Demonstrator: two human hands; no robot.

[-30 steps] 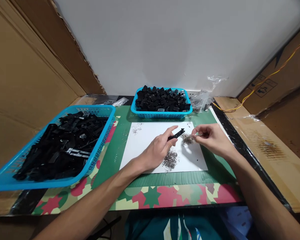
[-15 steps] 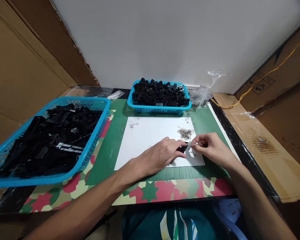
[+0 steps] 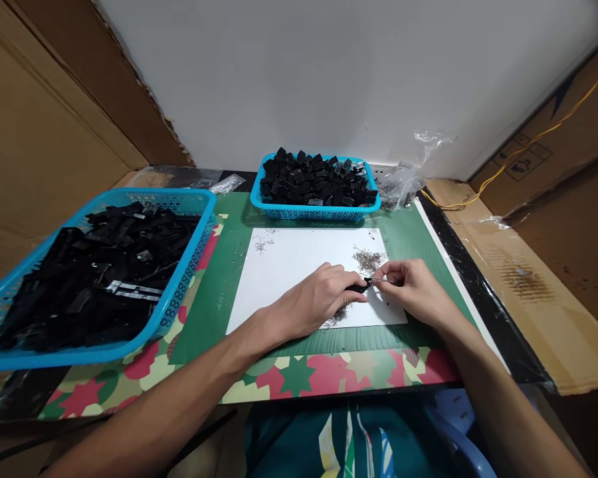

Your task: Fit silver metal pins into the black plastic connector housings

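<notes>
My left hand (image 3: 323, 299) rests on a white sheet (image 3: 289, 265) and pinches a small black plastic part (image 3: 363, 287) between thumb and fingers. Just to its right, my right hand (image 3: 408, 282) is closed on a thin metal tool (image 3: 383, 280), perhaps tweezers; its tip meets the right end of the black part. Beyond the hands lies a pile of tiny metal pieces (image 3: 367, 260), too small to name. Another dark pile of small pieces (image 3: 337, 316) shows partly from under my left hand. Whether the tool tip holds anything cannot be made out.
A large blue basket (image 3: 179, 265) of black plastic parts stands at the left. A smaller blue basket (image 3: 319, 212) heaped with black pieces is at the back. Beside it lies a clear plastic bag (image 3: 401, 186). Cardboard (image 3: 568, 279) walls the right side; a few tiny pieces (image 3: 262, 244) lie far left.
My right hand has moved slightly left, bringing the tool tip to the black part. The left hand has tilted the part, uncovering more of the dark pile below. The view has shifted a little.
</notes>
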